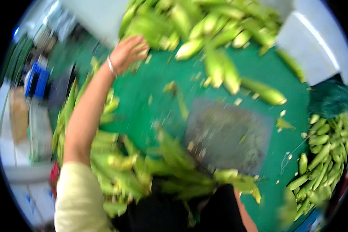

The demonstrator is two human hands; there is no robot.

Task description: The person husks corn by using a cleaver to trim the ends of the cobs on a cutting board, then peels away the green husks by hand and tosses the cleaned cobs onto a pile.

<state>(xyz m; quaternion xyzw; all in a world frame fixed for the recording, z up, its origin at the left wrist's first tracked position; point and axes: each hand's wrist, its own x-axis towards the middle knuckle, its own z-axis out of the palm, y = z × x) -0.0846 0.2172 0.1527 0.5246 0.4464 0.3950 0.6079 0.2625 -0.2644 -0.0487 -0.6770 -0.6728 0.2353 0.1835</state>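
My left hand (130,53), with a pale bracelet at its wrist, reaches out at the upper left. Its fingers are stretched out and hold nothing that I can see. Close by its fingertips is the near left edge of a large pile of green corn ears (181,19) in their husks; whether it touches them I cannot tell. My right hand is not in view. At the lower right a blurred green ear-like shape (288,210) shows, with nothing visible holding it. Loose green husks (120,166) lie heaped below my left forearm and around my dark-clothed legs.
A worn grey mat (230,135) lies on the green floor (143,92). Several ears, such as one single corn ear (265,92), lie between mat and pile. More corn ears (323,154) spill from a dark green sack (328,98) at right. A blue crate (37,81) stands far left.
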